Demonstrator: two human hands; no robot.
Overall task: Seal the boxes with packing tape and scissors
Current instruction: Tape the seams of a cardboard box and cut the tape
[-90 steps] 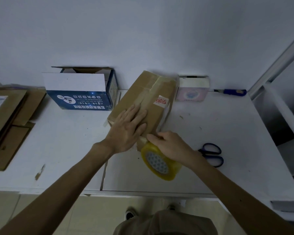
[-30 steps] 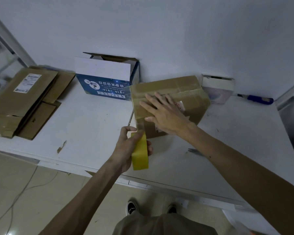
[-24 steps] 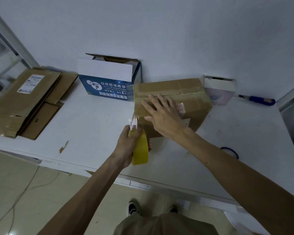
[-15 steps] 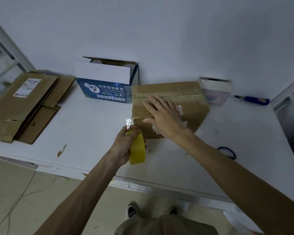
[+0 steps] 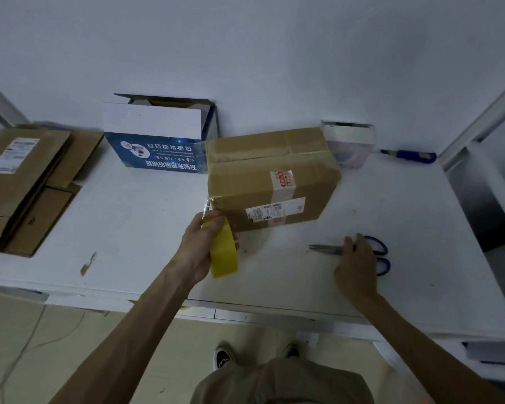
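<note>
Head camera view, looking down at a white table (image 5: 129, 217) set against a pale wall.

A closed brown cardboard box (image 5: 268, 176) sits near the middle of the table, turned at a slight angle, with clear tape over its top seam and a white shipping label on its near side. The person's left hand (image 5: 196, 246) is just in front of the box's near left corner. Its fingers are wrapped around a yellow tape roll (image 5: 223, 252), held on edge, and a short crinkled strip of clear tape runs from the roll up to that corner of the box.

To the right, well apart from the box, blue-handled scissors (image 5: 379, 247) lie flat on the table with the blades pointing left. The right hand (image 5: 354, 263) lies over their middle (blades show on one side of it, handle loops on the other). Whether its fingers have closed around the scissors cannot be told.

Behind the brown box stand an open blue and white carton (image 5: 158, 141) and a small pale box (image 5: 349, 144). A blue-handled tool (image 5: 411, 156) lies at the far right. Flattened cardboard (image 5: 21, 182) is stacked at the left end.
</note>
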